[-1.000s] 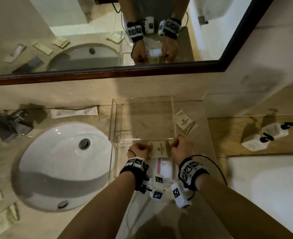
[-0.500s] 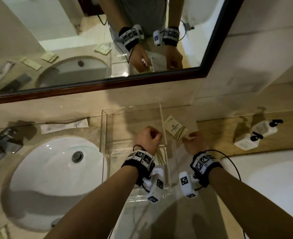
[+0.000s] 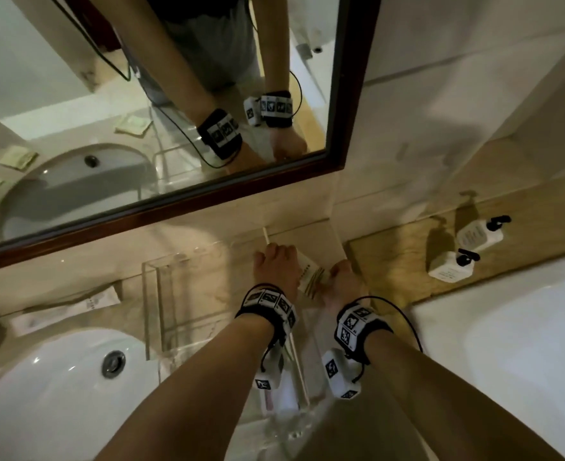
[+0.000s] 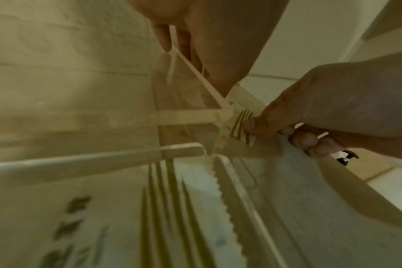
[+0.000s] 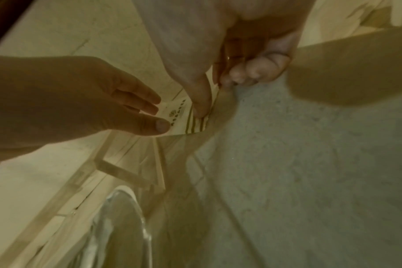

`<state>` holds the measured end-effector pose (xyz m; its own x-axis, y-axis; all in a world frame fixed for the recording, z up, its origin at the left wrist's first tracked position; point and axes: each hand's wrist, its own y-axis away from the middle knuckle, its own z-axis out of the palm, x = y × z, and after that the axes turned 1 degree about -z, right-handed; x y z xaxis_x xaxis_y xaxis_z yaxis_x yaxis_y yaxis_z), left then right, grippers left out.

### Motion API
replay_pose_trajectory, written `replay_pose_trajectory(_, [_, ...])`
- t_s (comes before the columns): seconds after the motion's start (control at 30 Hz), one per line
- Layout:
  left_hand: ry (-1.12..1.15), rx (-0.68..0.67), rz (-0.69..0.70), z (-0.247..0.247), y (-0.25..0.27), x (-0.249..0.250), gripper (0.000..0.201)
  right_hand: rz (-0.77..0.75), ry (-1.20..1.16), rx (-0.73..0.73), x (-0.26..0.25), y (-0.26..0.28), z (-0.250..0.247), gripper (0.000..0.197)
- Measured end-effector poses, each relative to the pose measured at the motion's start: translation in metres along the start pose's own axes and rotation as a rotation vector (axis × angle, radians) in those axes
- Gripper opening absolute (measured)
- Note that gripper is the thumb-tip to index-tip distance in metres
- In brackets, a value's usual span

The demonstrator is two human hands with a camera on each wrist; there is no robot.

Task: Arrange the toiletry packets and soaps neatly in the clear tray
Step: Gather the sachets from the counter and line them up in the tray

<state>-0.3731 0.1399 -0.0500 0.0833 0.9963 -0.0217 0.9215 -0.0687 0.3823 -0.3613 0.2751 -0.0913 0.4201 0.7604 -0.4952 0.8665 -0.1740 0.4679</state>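
Mirror (image 3: 141,104) with a dark wood frame fills the far wall in my head view. Bathtub (image 3: 507,344) takes the near right, white. Sink (image 3: 42,394) sits near left, round, drain showing. Stone counter (image 3: 208,254) runs between them.

Clear tray (image 3: 161,294) stands on the counter right of the sink, its dividers visible; the far compartment shows only bare counter through it. In the near compartment I see a striped packet (image 4: 172,208) with a serrated edge, close under the left wrist camera, and something pink-and-white (image 3: 281,390) below the wrist in the head view, too blurred to name.

Two white pump bottles (image 3: 464,251) lie on the wooden ledge at far right, well apart from the tray. A long white sachet (image 3: 65,311) lies on the counter left of the tray, beside the sink's far rim.

Left hand (image 3: 276,267) hovers over the tray's far right edge, fingers loosely extended, thumb and fingertips meeting the left end of a small cream packet (image 3: 309,272). Right hand (image 3: 344,284) pinches that packet's striped right end, thumb on top, fingers curled under. The packet is just outside the tray's right wall, between both hands; I cannot tell whether it has left the counter.
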Motion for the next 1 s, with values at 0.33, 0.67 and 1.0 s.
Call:
replay_pose_trajectory(0.33, [0.041,-0.027,-0.089,-0.003,-0.021,0.007,0.064,-0.014,0.008,-0.052,-0.002,-0.008,-0.007,0.014])
replay_pose_trajectory(0.67, [0.455,-0.028,-0.177,-0.013,0.009,-0.004,0.019,0.155,-0.609,-0.11,0.014,0.001,-0.02,0.007])
replay_pose_trajectory(1.0, [0.971,0.134,-0.496,0.0,0.124,-0.056,0.041,-0.085,-0.633,-0.36,-0.023,0.092,-0.018,0.019])
